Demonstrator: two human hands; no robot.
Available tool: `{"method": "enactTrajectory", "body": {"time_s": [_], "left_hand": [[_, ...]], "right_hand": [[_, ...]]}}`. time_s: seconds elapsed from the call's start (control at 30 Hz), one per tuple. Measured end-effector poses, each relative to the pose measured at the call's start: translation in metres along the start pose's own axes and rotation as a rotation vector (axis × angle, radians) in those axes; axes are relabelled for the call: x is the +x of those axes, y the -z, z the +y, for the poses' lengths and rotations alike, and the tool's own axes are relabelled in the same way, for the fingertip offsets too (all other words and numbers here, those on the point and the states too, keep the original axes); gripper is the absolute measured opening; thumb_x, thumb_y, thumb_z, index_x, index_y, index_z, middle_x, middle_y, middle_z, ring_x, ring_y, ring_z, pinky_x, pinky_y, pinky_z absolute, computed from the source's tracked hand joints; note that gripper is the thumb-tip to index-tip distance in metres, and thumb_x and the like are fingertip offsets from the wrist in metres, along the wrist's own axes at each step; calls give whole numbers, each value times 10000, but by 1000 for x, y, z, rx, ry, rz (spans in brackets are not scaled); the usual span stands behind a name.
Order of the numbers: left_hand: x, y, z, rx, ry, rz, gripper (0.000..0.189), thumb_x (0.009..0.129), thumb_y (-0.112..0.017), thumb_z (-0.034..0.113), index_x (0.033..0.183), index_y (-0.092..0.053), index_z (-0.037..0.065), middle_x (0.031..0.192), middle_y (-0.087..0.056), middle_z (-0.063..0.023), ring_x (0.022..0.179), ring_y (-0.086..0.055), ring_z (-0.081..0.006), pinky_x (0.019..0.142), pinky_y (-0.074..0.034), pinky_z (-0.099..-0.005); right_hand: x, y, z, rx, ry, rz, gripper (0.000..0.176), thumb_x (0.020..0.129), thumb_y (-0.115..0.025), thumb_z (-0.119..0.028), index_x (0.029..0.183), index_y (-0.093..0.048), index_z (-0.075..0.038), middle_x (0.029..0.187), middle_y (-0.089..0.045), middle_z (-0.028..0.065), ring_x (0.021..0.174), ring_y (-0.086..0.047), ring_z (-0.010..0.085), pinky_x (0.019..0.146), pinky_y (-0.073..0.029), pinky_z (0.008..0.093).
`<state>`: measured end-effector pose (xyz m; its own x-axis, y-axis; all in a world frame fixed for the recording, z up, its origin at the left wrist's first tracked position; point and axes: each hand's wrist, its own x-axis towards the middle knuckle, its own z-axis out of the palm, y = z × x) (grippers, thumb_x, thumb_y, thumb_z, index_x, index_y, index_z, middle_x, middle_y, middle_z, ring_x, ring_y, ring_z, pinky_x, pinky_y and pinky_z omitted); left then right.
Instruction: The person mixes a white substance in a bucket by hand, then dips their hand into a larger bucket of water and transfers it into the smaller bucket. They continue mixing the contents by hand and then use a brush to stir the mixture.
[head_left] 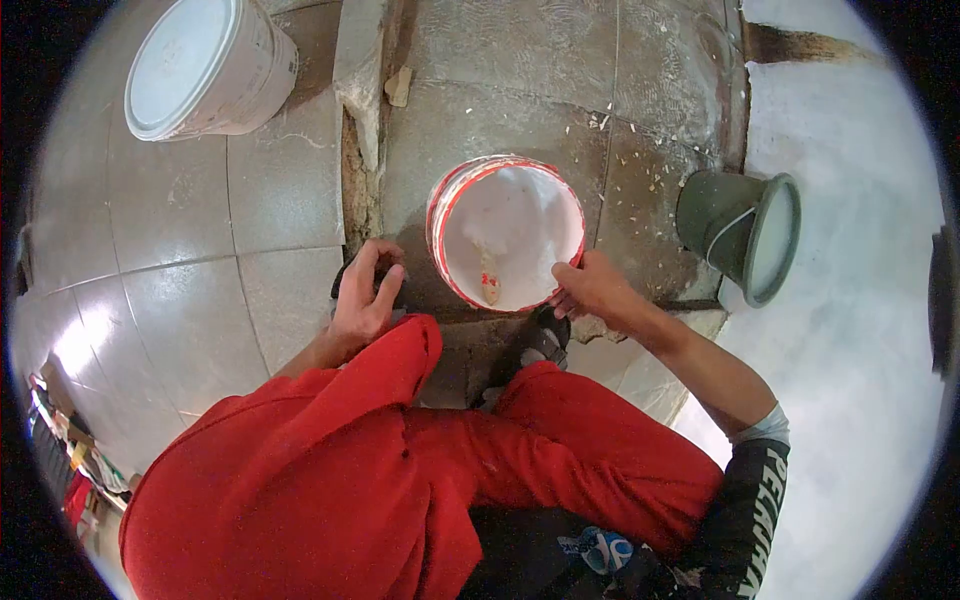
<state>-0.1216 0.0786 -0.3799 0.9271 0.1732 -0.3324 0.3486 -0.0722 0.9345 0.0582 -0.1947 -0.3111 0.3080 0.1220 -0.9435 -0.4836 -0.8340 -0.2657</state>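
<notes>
In front of my knees stands a white bucket with a red rim (437, 225), holding white paint or a similar white liquid (510, 215). A brush-like tool's wooden handle with red marks (490, 287) leans inside against the near wall; its lower end is hidden in the white. My right hand (592, 287) is closed on the bucket's near right rim, thumb on top. My left hand (368, 295) rests by my left knee, fingers loosely curved, thumb apart, nothing visible in it. It is to the left of the bucket, not touching it.
A large lidded white bucket (235, 80) stands at the upper left. At right, a dark green bucket (715, 215) stands near the white wall (850, 330). White chips (600, 122) litter the tiles. A broken floor edge (360, 130) runs along the left.
</notes>
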Motion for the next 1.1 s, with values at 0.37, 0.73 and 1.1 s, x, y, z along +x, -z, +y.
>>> {"method": "enactTrajectory", "body": {"time_s": [0.37, 0.73, 1.1], "left_hand": [[0, -1, 0, 2, -16, -14, 202, 949, -508, 105, 1097, -506, -32, 903, -567, -136, 832, -564, -206, 793, -468, -333], [2, -1, 0, 35, 17, -24, 203, 939, -511, 114, 1084, -510, -29, 888, -563, -129, 826, -565, -210, 790, -463, -331], [2, -3, -1, 56, -8, 6, 192, 935, -513, 110, 1075, -512, -22, 875, -557, -134, 796, -545, -214, 763, -454, -326]], "right_hand": [[-1, 5, -5, 99, -75, -102, 365, 894, -574, -260, 1134, -581, 16, 861, -692, 103, 651, -686, 164, 570, -568, 309], [1, 4, 5, 242, -63, -141, 286, 899, -572, -258, 1062, -586, -23, 816, -653, 51, 676, -656, 160, 571, -539, 327], [-2, 8, -5, 157, -136, -127, 328, 840, -568, -303, 1007, -610, -24, 854, -681, 80, 690, -669, 182, 617, -529, 339]]}}
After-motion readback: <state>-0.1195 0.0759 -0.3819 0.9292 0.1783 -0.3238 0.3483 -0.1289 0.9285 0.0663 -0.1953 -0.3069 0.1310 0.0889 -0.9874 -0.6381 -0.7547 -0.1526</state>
